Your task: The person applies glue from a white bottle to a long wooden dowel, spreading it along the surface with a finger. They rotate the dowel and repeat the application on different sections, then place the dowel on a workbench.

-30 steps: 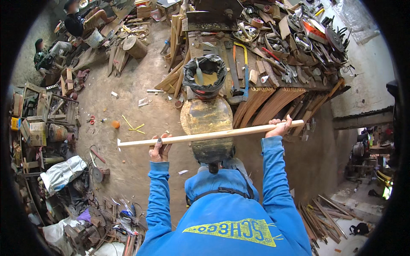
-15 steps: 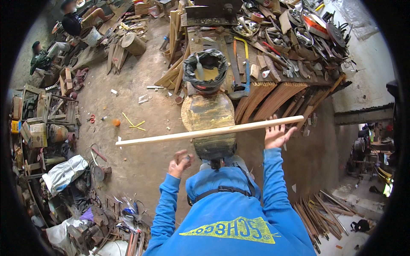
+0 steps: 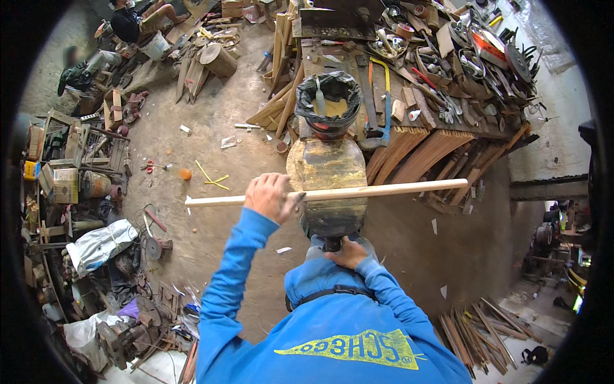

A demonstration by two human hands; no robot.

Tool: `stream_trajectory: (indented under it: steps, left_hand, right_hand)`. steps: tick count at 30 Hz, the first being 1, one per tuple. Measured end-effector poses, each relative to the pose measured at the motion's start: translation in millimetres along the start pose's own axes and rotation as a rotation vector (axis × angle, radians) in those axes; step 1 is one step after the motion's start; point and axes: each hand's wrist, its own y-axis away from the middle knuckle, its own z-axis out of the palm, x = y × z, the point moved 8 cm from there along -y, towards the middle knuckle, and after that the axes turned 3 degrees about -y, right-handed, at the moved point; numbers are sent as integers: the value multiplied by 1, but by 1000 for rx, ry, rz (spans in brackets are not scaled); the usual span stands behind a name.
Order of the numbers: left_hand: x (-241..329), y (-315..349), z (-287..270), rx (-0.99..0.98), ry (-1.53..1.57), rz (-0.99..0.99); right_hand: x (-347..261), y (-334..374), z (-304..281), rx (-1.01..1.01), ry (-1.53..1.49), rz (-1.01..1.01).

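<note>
A long pale wooden rod (image 3: 403, 189) lies crosswise over a scuffed, rounded wooden block (image 3: 332, 216) in front of me. My left hand (image 3: 267, 197) is closed around the rod, left of the block. Something small and dark shows by its thumb, too small to name. Close to my body, my right hand (image 3: 347, 253) is curled beside a dark knob (image 3: 332, 244) at the block's near end. Its fingertips are partly hidden, so what they grip does not show. The rod's right part extends past the block with no hand on it.
Beyond the block stands a bucket lined with black plastic (image 3: 328, 105), holding sawdust and a bottle. A bow saw (image 3: 387, 96) and piled tools cover the bench at right. Curved wooden pieces (image 3: 409, 153) lean below it. Wood strips (image 3: 480, 333) lie at lower right; two people sit at far left.
My left hand has moved up onto the rod and closed around it. My right hand has let go of the rod and come down to the block's near end. The rod lies more level.
</note>
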Motion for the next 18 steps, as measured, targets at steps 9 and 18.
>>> stream_trajectory:
  steps: [9, 18]
  left_hand:
    - [-36, -7, 70, -803, 138, -90]
    - [-57, -3, 105, -1050, 366, -227]
  right_hand:
    - [-31, 4, -14, 81, 468, 170]
    - [-95, 48, -77, 272, 430, -204]
